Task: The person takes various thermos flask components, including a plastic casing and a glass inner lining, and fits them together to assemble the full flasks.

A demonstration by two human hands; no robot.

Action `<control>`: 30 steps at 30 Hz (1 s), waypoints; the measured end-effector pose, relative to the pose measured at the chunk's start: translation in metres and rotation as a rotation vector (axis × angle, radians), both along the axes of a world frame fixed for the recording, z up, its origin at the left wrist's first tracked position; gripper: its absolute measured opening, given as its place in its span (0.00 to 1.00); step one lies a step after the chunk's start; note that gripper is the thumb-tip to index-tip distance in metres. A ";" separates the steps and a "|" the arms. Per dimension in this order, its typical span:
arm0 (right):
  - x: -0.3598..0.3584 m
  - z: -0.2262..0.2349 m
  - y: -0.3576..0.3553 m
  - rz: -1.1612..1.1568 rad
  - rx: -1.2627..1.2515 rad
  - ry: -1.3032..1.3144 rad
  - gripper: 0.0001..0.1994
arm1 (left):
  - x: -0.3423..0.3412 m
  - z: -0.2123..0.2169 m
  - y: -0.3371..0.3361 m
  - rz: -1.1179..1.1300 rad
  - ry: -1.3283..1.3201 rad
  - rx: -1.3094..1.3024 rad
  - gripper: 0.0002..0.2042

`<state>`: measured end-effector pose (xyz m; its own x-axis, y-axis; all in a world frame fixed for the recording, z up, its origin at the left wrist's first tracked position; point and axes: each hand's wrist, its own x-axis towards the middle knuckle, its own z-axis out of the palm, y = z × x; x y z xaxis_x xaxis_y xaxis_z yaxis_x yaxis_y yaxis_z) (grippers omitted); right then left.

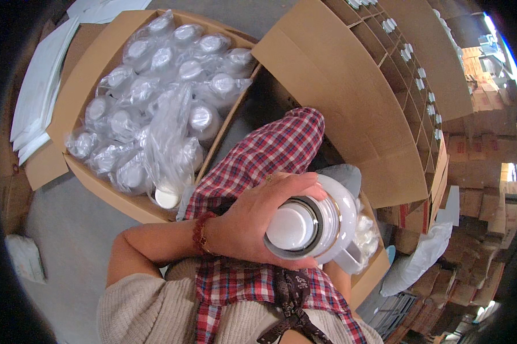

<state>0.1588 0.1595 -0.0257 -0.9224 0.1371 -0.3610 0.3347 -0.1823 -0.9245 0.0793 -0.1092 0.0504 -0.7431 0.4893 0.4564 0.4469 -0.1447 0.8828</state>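
Observation:
My left hand (241,221) is wrapped round the neck of a white vacuum jug (334,215), which I hold over my lap. Its round top faces up, with a white inner disc inside a metallic ring, and its handle (348,257) points down to the right. My right forearm (337,281) passes behind the jug; the right hand is hidden there. Beyond the jug, a carton (371,275) holds small white parts (364,236) in clear plastic. At my left an open carton (92,182) holds several white-capped containers (191,70) wrapped in clear bags.
A large open carton (333,97) with cardboard dividers and white pieces stands at far right. White sheets (43,86) lie at far left. A plastic bundle (25,258) is on the floor at left. A white sack (419,258) and stacked cardboard (471,200) stand at right.

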 end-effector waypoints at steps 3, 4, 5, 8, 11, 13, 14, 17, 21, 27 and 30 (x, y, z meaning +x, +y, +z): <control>-0.006 0.006 0.001 0.028 0.026 0.030 0.19 | -0.003 0.001 -0.007 0.078 -0.055 0.029 0.46; -0.009 0.011 0.002 0.048 0.038 0.051 0.19 | -0.010 -0.007 -0.009 0.126 -0.146 0.096 0.43; -0.010 0.013 0.001 0.072 0.044 0.067 0.18 | -0.018 -0.015 -0.010 0.169 -0.234 0.170 0.40; -0.019 0.026 -0.006 0.222 0.019 0.115 0.18 | -0.047 -0.052 -0.031 0.262 -0.672 0.375 0.28; -0.037 0.051 -0.013 0.298 0.041 0.151 0.16 | -0.050 -0.104 -0.054 0.400 -1.020 0.625 0.23; -0.041 0.041 0.007 0.205 0.383 0.112 0.23 | -0.041 -0.110 -0.059 0.401 -1.184 0.714 0.23; -0.038 0.035 0.007 0.294 0.603 0.219 0.27 | -0.037 -0.120 -0.063 0.422 -1.188 0.713 0.23; -0.032 0.017 -0.003 0.630 1.066 0.346 0.51 | -0.025 -0.163 -0.067 0.467 -1.177 0.710 0.22; -0.023 -0.011 -0.025 0.755 1.330 0.260 0.54 | -0.027 -0.168 -0.066 0.454 -1.166 0.706 0.21; -0.028 -0.027 -0.005 0.451 0.979 0.267 0.49 | -0.035 -0.157 -0.069 0.402 -1.182 0.672 0.20; -0.036 -0.004 -0.007 0.247 0.629 0.418 0.49 | -0.034 -0.151 -0.066 0.380 -1.161 0.633 0.21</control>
<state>0.1226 0.1523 -0.0300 -0.9947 -0.0256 0.0996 -0.1004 0.4501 -0.8873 0.0451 -0.1749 -0.1002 -0.8877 0.1149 -0.4459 -0.3928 -0.6943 0.6031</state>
